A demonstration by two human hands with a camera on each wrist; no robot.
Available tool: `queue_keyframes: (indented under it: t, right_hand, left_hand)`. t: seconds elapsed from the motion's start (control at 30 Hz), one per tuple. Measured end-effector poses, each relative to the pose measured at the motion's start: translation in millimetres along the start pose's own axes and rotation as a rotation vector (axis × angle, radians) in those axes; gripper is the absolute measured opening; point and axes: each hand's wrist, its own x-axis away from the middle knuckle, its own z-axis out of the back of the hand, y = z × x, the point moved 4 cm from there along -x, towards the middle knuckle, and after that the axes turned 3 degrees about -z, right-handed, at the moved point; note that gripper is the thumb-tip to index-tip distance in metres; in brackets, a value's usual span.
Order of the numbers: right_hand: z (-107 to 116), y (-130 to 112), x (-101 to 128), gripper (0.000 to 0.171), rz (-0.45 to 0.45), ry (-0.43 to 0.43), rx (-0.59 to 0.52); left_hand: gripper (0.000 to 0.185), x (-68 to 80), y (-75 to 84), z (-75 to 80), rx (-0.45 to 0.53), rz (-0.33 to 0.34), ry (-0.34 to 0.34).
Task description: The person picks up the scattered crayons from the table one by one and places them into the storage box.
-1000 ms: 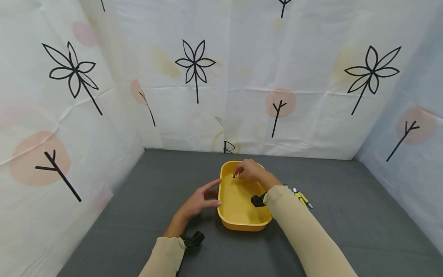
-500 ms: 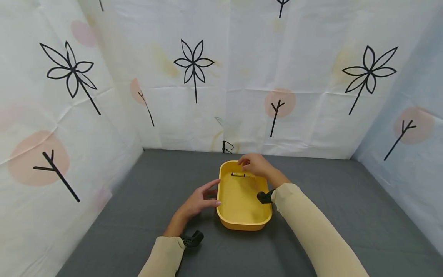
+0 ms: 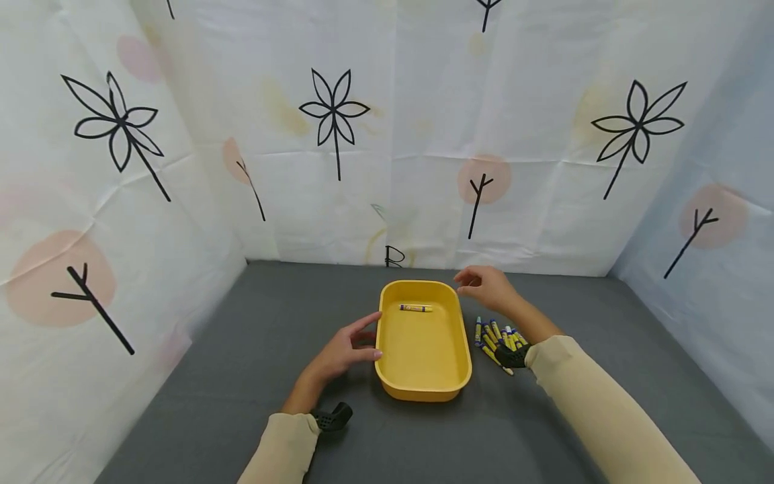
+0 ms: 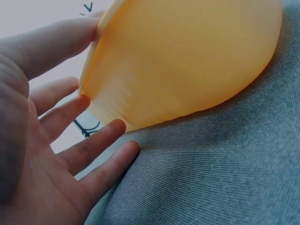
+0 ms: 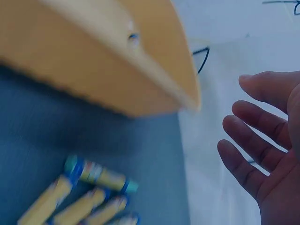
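Grey fabric-covered desk (image 3: 242,376), walled on three sides by white sheets printed with black flowers and pink dots (image 3: 338,134). Oblong yellow plastic tray (image 3: 423,383), standing near the middle of the desk, long axis running from the near edge toward the far edge. My left hand (image 3: 345,349): fingers straight and spread, tips touching the tray's left wall and steadying it, gripping nothing. My right hand (image 3: 486,286): hovering just beyond the tray's far right corner, fingers loosely apart, empty. Loose heap of yellow crayons with blue ends (image 3: 498,336), on the desk just beside the tray's right wall, toward the right edge; exact count not readable, partly hidden by my wrist. One yellow crayon (image 3: 416,308), lying crosswise inside the tray near its far end. Judged progress: one crayon lies in the tray, the whole heap is left outside, so the loading looks barely begun.
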Motion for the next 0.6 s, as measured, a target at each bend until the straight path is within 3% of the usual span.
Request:
queue_keyframes:
  t: [0.3, 0.6]
  right_hand:
    - [-8.9, 34.8, 31.4, 0.029, 0.009, -0.082, 0.086]
    - [-22.6, 54.4, 43.7, 0.036, -0.011, -0.209, 0.113]
  left_hand:
    - [0.075, -0.2, 0.2, -1.5, 0.002, 0.007, -0.004]
    - [0.078, -0.3, 1.0, -0.3, -0.003, 0.0, -0.009]
